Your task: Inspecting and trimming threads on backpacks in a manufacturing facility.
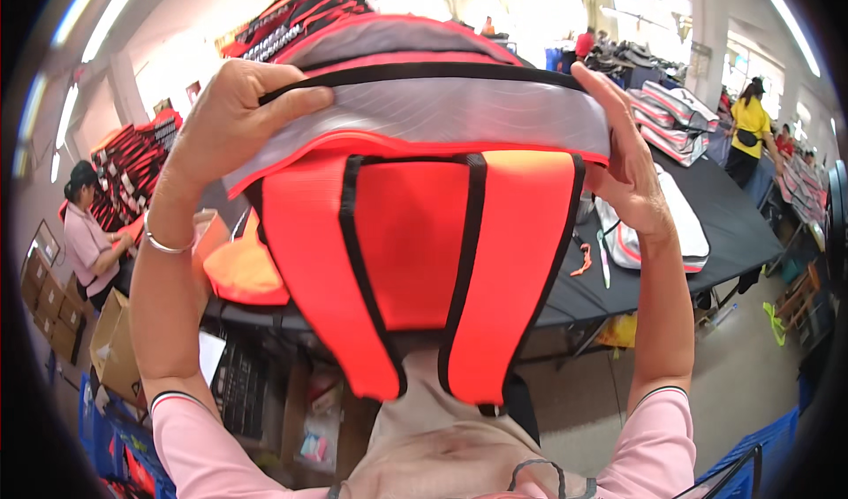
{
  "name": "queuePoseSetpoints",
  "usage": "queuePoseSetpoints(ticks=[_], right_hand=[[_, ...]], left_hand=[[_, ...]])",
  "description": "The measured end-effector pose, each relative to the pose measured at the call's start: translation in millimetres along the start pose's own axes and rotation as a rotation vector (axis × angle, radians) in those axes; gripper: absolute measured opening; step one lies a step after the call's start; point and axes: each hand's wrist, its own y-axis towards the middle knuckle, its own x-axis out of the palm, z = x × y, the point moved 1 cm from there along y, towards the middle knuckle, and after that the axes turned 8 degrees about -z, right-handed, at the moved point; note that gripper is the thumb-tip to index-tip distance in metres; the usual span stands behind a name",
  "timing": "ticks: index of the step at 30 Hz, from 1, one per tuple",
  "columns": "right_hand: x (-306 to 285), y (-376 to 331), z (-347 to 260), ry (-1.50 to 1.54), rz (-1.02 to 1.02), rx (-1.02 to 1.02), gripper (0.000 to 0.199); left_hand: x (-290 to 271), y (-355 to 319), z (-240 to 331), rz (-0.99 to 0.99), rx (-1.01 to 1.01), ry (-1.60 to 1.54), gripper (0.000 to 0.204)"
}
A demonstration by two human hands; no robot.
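Note:
A bright orange-red and grey backpack (459, 115) is held up before my chest, over the near edge of the table. Its two wide orange shoulder straps (309, 243) with black edging hang down toward me. My left hand (237, 115) is closed on the backpack's left upper corner, thumb on the grey panel by the black trim. At the opposite end, my right hand (625, 159) grips the right side, fingers up along the corner and partly hidden. Both hands support the bag between them. Its far side cannot be seen.
Right of the bag, a white and orange bag (676, 225) and a pen (605, 260) lie on the black table (733, 212). White bags (676, 119) are stacked farther back. Co-workers stand left (93, 234) and right (751, 132). A cardboard box (115, 349) sits lower left.

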Motion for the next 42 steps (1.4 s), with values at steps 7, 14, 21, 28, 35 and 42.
queuePoseSetpoints(ticks=[7,14,21,28,35,42], right_hand=[[34.9,-3.2,28.2,-0.308,0.184,0.057,0.037],[95.7,2.8,45.7,-0.167,0.279,0.078,0.040],[107.4,7.1,57.3,-0.403,0.332,0.054,0.040],[120.2,10.2,75.3,-0.410,0.338,0.069,0.039],[117.9,-0.1,113.9,-0.508,0.386,-0.066,0.038],[118.8,-7.6,97.9,-0.075,0.469,0.251,0.033]], left_hand=[[0.9,9.4,-26.5,-0.412,-0.274,-0.183,0.036],[107.0,47.5,-16.2,-0.505,-0.019,-0.161,0.062],[124.5,37.7,-18.2,-0.465,0.086,-0.044,0.069],[150.0,26.3,-24.3,-0.330,0.119,0.311,0.079],[135.4,43.1,-22.5,-0.328,0.199,0.275,0.044],[142.6,40.6,-1.7,-0.293,0.094,0.229,0.027]])
